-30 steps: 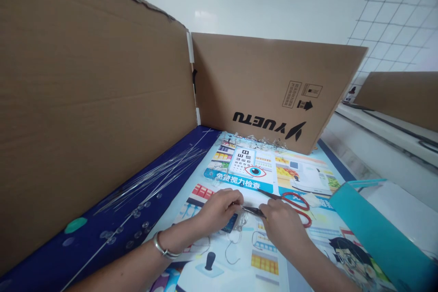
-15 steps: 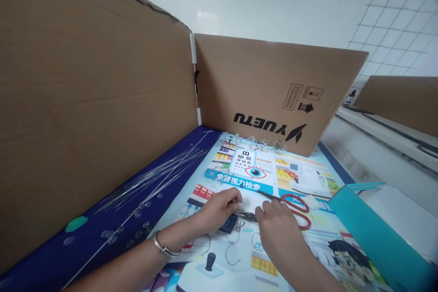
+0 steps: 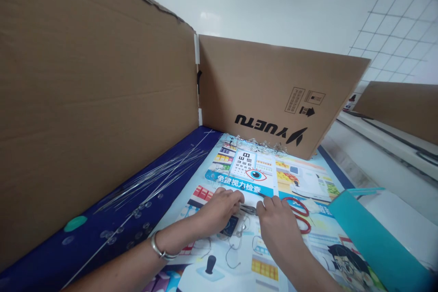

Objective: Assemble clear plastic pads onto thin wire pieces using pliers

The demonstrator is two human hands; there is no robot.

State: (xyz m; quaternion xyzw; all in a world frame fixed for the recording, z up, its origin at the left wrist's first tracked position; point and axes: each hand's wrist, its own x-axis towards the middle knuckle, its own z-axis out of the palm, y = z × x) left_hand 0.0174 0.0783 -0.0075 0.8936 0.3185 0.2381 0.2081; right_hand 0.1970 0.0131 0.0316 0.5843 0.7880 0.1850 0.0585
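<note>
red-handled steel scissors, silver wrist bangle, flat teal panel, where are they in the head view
red-handled steel scissors (image 3: 294,200), head view, upper red finger loop
silver wrist bangle (image 3: 158,251), head view, band on the left wrist
flat teal panel (image 3: 372,237), head view, middle of its face

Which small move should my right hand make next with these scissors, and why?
Probably move your right hand back onto the red handles of the scissors. Its fingers sit beside the blades, close to your left hand, while the handles lie free on the printed mat, so gripping them seems safer and steadier.
</note>
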